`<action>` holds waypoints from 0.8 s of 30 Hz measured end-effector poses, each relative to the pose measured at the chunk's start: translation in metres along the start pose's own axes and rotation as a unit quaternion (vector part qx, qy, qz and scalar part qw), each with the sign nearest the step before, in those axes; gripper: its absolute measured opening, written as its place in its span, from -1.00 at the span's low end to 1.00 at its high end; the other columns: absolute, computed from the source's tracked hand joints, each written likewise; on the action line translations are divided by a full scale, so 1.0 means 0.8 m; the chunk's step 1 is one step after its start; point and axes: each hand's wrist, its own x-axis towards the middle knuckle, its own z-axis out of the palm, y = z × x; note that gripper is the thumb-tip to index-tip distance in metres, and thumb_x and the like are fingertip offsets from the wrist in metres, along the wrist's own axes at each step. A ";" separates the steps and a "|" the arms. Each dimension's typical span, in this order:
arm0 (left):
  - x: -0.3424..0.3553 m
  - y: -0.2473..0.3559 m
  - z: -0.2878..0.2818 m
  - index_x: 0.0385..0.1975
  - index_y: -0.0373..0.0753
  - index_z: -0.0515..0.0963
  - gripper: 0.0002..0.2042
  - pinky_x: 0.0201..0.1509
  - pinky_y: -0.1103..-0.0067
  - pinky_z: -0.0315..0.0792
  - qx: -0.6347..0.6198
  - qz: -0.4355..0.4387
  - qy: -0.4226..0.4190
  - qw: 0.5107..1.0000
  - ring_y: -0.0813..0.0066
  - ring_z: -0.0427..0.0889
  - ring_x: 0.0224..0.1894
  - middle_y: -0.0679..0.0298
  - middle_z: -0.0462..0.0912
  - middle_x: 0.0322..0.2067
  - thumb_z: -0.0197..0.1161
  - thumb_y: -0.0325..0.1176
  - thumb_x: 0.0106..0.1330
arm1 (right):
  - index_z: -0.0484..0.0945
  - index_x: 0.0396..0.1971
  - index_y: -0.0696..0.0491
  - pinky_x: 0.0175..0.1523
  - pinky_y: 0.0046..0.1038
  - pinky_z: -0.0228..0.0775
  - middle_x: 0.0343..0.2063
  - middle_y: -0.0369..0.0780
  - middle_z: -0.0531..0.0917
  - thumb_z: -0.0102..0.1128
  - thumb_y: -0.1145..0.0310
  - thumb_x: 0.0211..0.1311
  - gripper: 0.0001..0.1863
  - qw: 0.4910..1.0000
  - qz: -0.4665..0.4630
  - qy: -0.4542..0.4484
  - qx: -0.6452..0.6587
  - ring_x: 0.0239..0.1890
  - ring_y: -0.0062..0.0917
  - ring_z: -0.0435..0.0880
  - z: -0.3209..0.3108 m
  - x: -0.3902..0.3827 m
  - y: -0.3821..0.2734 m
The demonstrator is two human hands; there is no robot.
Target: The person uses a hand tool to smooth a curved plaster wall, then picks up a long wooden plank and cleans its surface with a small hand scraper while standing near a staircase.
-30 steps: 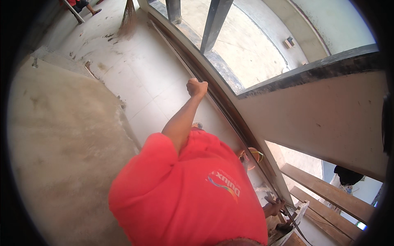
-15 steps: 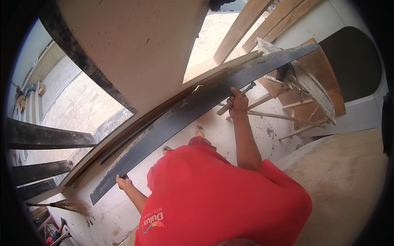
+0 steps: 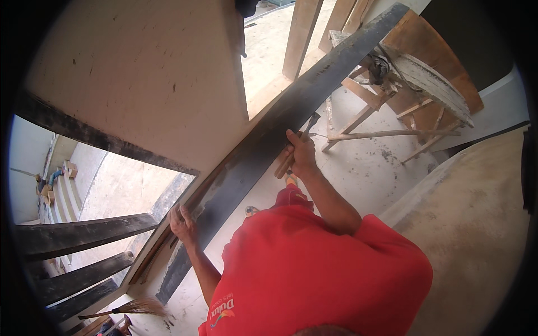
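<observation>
A long dark board (image 3: 246, 162) with worn, scraped patches runs slantwise from the lower left to the upper right. My right hand (image 3: 302, 152) is closed round a hammer (image 3: 284, 163), its wooden handle pointing down-left and its dark head up-right. That hand is close against the board's near edge. At the board's far side, toward its lower end, my left hand (image 3: 184, 225) reaches across with fingers stretched out, against the edge of a pale ledge (image 3: 150, 255). Whether the fingertips press on the board or the ledge is hard to tell.
A wooden stand (image 3: 364, 112) with a plaster-splashed top stands at the right, before a brown wooden panel (image 3: 431, 50). A large pale panel (image 3: 145, 73) rises at upper left. A broom (image 3: 137, 307) lies at lower left. Dark slats (image 3: 89, 235) cross a bright opening.
The board has tilted more steeply, its upper end shifting up and left. My left hand has gone from its near edge to its far side. My right hand, with the hammer, has moved left.
</observation>
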 end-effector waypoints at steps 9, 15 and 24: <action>0.056 0.125 0.115 -0.59 -0.38 0.29 -0.36 -0.44 0.30 0.03 -0.046 -0.004 -0.272 0.961 0.47 0.11 -0.49 0.28 0.16 -0.67 0.00 0.11 0.61 | 0.38 -0.35 -0.06 -0.53 -0.54 0.33 -0.55 -0.41 0.45 0.41 0.39 0.36 -0.71 0.998 0.037 -0.039 0.013 -0.64 -0.72 0.41 -0.004 0.006 -0.024; 0.046 0.151 0.154 -0.66 -0.28 0.22 -0.37 -0.46 0.37 -0.10 -0.102 -0.008 -0.250 0.963 0.59 0.05 -0.52 0.44 0.12 -0.68 0.06 0.10 0.59 | 0.42 -0.37 0.00 -0.58 -0.55 0.38 -0.59 -0.34 0.52 0.50 0.17 0.33 -0.62 0.991 0.070 -0.110 -0.018 -0.68 -0.72 0.47 -0.070 0.042 -0.025; 0.067 0.185 0.199 -0.70 -0.16 0.15 -0.39 -0.48 0.42 -0.10 -0.040 -0.077 -0.270 0.959 0.65 0.05 -0.56 0.51 0.12 -0.71 0.03 0.07 0.60 | 0.46 -0.12 0.18 -0.56 -0.34 0.44 -0.54 -0.17 0.55 0.32 0.53 0.22 -0.73 0.891 0.308 0.089 -0.322 -0.57 -0.46 0.60 -0.343 0.231 0.180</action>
